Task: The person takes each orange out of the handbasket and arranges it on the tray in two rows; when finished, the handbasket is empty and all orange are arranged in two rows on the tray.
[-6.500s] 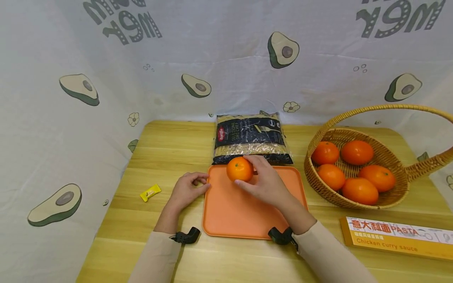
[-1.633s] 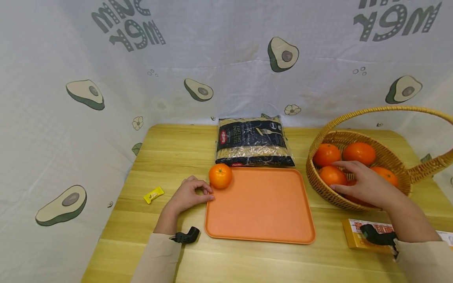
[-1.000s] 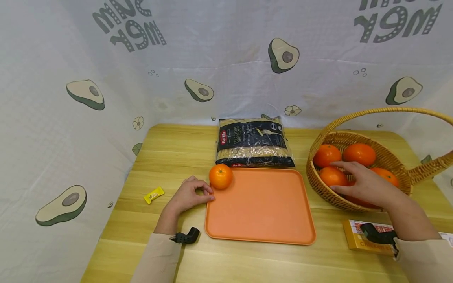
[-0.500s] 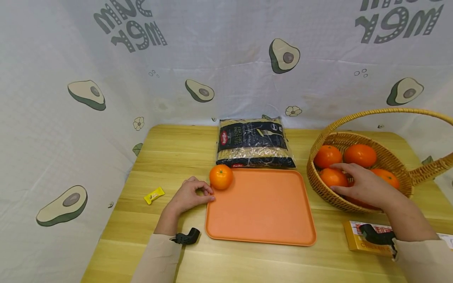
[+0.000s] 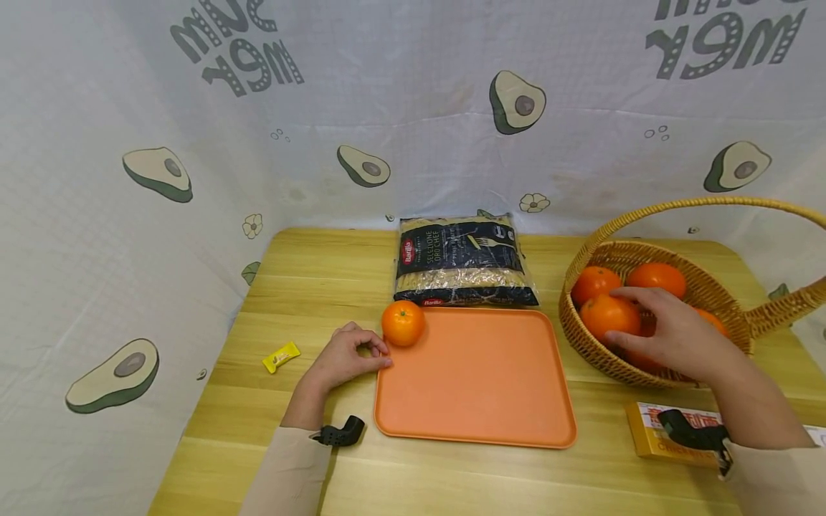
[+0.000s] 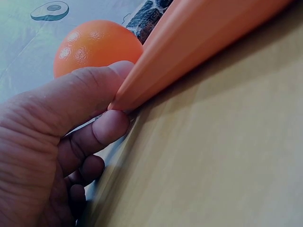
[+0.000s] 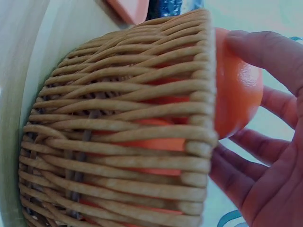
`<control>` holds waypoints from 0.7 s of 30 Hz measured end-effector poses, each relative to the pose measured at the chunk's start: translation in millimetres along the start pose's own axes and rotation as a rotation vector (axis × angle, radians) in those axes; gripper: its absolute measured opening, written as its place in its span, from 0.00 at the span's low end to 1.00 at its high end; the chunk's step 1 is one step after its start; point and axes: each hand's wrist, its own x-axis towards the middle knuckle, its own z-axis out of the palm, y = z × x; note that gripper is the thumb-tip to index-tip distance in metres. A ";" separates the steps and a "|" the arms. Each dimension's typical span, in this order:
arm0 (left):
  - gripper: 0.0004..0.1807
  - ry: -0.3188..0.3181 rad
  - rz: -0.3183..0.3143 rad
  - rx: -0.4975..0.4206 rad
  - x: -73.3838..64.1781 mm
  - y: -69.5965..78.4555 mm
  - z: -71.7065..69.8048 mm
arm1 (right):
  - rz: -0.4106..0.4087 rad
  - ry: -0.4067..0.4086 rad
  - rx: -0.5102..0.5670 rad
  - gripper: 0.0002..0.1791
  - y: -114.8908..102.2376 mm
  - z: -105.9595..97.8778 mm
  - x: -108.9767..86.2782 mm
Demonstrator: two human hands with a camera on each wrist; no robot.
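My left hand (image 5: 347,355) pinches the left rim of a flat orange plastic tray (image 5: 480,383) between thumb and index finger, as the left wrist view shows. An orange (image 5: 403,323) sits in the tray's back left corner, just beyond that thumb. Over at the right, my right hand (image 5: 680,337) reaches into a wicker basket (image 5: 645,375) and grips another orange (image 5: 603,314) with thumb and fingers. In the right wrist view this held orange (image 7: 236,94) stands partly above the basket rim. Several other oranges lie in the basket, some hidden behind the hand.
A bag of pasta (image 5: 461,261) lies behind the tray, against the back curtain. A small yellow wrapped candy (image 5: 281,356) is at the left. The yellow pasta box (image 5: 671,441) lies in front of the basket, partly under my right wrist. The basket's tall handle (image 5: 697,203) arches over the fruit.
Earlier my right hand set an orange down on the tray, then went right to the basket. In the last half second the gripped orange has risen a little. My left hand stays at the tray rim.
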 end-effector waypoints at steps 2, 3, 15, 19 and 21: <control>0.07 0.000 0.001 0.000 0.1 0.0 0.1 | -0.006 0.028 0.008 0.37 -1.7 -2.2 -1.0; 0.07 0.000 0.002 0.001 0.2 -0.1 0.1 | -0.004 0.036 0.018 0.37 -2.5 -3.1 -1.4; 0.07 -0.008 0.000 0.004 0.0 1.3 0.2 | 0.069 0.148 0.151 0.40 -16.6 -3.7 -11.3; 0.07 -0.007 -0.002 0.004 -0.2 1.4 0.2 | 0.059 0.217 0.221 0.39 -23.9 1.4 -13.5; 0.07 -0.007 -0.005 0.004 -0.3 1.1 0.2 | 0.054 0.251 0.255 0.39 -28.6 4.8 -14.1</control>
